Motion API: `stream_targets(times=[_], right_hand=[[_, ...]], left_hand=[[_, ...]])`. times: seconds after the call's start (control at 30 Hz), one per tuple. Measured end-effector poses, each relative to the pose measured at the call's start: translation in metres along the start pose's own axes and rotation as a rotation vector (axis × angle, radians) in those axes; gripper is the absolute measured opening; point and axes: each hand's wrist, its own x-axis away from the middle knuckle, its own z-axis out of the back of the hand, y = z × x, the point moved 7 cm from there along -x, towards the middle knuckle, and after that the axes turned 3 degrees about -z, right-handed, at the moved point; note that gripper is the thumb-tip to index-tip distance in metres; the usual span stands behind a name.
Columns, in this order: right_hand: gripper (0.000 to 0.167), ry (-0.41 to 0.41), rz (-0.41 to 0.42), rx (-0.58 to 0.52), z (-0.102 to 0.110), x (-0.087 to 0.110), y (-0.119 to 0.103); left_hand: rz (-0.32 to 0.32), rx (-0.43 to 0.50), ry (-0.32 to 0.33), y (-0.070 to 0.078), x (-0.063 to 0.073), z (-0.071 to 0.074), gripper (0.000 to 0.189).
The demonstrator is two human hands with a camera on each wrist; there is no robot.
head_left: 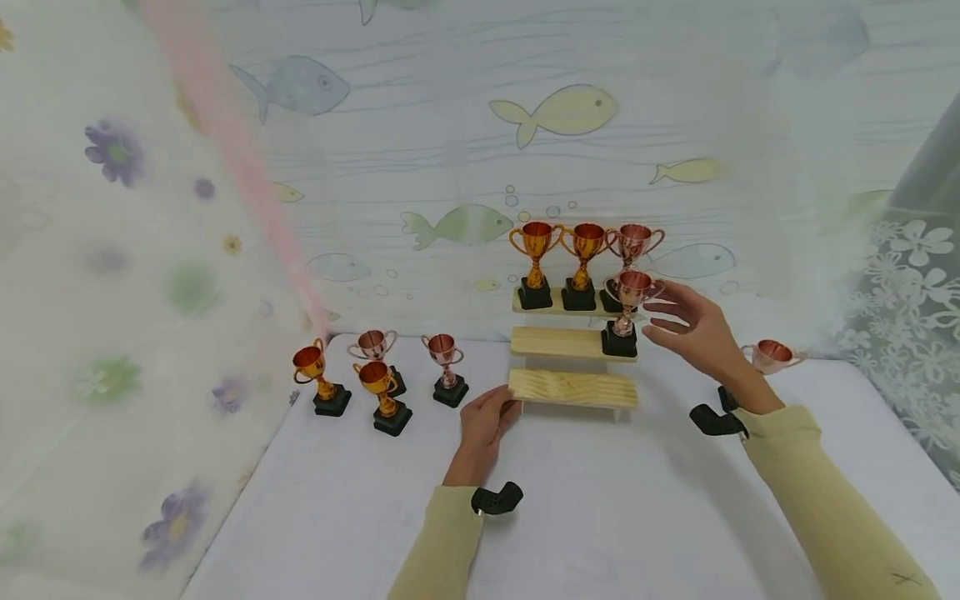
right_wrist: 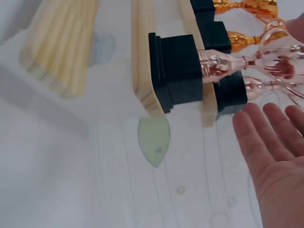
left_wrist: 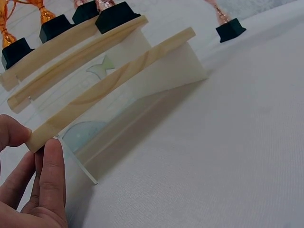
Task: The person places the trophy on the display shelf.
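A three-step display stand [head_left: 573,387] has pale wooden steps on clear supports. My left hand [head_left: 483,421] pinches the left end of its lowest step, thumb above and fingers below, as the left wrist view shows. On the right end of the middle step stands an upright rose-gold trophy cup [head_left: 635,287] with a black base [right_wrist: 180,69]. Just right of it is my right hand [head_left: 693,333], fingers extended around the cup's side without gripping it. Two gold trophies [head_left: 536,242] and a rose-gold trophy [head_left: 636,240] line the top step, the latter partly hidden.
Left of the stand, several trophies stand on the white tabletop [head_left: 585,500]: gold ones [head_left: 377,379] and rose-gold ones [head_left: 442,350]. Another rose-gold trophy [head_left: 772,356] is at the right, partly behind my right wrist. A fish-patterned sheet [head_left: 420,167] hangs close behind.
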Motion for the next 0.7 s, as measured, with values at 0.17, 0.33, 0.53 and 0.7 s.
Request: stream_targets(times=[0.17,0.33,0.53,0.7], right_hand=[[0.079,0.032,0.050,0.143,0.017,0.031,-0.003],[0.081,0.210,0.230,0.209,0.048,0.066,-0.013],[0.076,0.436,0.300,0.254,0.102,0.105,-0.012],[0.076,0.616,0.122,0.344,0.136,0.135,0.014]], left_hand=[[0.007,0.002,0.004,0.000,0.001,0.000,0.034],[0.010,-0.003,0.009,0.000,0.001,0.000,0.034],[0.000,-0.002,0.009,0.000,0.001,0.000,0.034],[0.000,0.006,0.013,-0.002,0.000,0.000,0.035]])
